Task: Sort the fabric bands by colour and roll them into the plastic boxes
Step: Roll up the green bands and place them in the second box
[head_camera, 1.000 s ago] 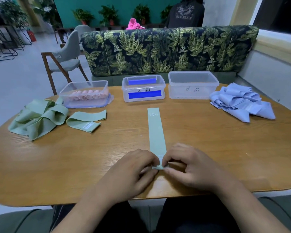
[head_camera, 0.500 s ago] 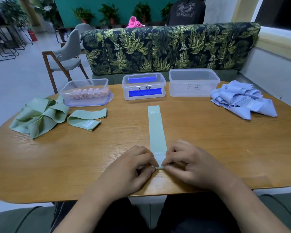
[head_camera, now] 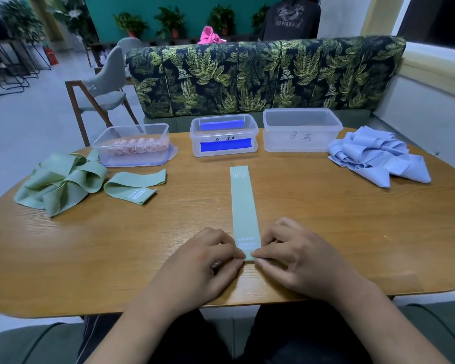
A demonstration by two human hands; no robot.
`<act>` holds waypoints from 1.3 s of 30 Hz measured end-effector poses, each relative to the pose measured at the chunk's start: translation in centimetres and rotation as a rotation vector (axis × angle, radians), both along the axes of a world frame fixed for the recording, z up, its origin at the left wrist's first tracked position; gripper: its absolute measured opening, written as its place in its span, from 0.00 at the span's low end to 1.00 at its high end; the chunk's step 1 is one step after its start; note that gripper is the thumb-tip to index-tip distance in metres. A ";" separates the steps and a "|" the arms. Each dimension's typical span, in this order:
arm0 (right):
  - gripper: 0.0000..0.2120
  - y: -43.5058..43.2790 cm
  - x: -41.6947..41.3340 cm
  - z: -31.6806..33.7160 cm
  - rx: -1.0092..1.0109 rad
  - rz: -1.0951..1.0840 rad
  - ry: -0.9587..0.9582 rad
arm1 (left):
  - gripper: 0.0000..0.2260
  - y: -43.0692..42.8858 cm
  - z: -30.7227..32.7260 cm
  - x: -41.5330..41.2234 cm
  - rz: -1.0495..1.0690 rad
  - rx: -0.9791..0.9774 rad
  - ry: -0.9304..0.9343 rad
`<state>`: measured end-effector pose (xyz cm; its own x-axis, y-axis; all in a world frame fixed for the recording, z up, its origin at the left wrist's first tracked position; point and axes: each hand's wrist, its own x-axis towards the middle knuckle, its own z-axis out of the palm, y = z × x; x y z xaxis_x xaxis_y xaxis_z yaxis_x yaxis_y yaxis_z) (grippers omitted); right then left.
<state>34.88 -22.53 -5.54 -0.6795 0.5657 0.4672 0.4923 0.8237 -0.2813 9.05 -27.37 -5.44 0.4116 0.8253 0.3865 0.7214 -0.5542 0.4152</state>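
A pale green fabric band (head_camera: 243,203) lies flat and straight on the wooden table (head_camera: 326,219), its near end toward me. My left hand (head_camera: 202,264) and my right hand (head_camera: 297,256) pinch that near end from either side. A heap of green bands (head_camera: 61,179) lies at the left, with one folded green band (head_camera: 134,186) beside it. A heap of light blue bands (head_camera: 376,158) lies at the right. Three clear plastic boxes stand at the back: the left box (head_camera: 134,145) holds pink rolls, the middle box (head_camera: 223,139) has blue labels, the right box (head_camera: 301,130) looks empty.
A leaf-patterned sofa back (head_camera: 260,74) runs behind the table. A grey chair (head_camera: 103,85) stands at the back left. A person in a dark top (head_camera: 290,18) is behind the sofa. The table's near edge (head_camera: 63,308) is just in front of me.
The view has tilted slightly. My fingers have shifted a little along the band's near end; the band itself stays flat in the same place.
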 end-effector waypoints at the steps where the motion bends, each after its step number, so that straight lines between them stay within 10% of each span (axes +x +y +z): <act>1: 0.07 0.0 0.0 0.0 0.006 -0.006 -0.002 | 0.06 -0.1 0.0 0.0 0.009 0.020 0.009; 29: 0.10 0.5 -0.3 -0.4 -0.010 -0.122 -0.026 | 0.23 0.1 0.2 0.1 0.148 -0.087 0.082; 39: 0.16 0.5 -0.4 -0.2 -0.066 -0.232 -0.120 | 0.12 0.6 -0.1 0.1 0.116 -0.055 0.099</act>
<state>34.51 -22.02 -5.74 -0.5763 0.7392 0.3485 0.6988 0.6668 -0.2589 9.16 -26.80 -5.56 0.3462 0.8884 0.3016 0.8182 -0.4432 0.3663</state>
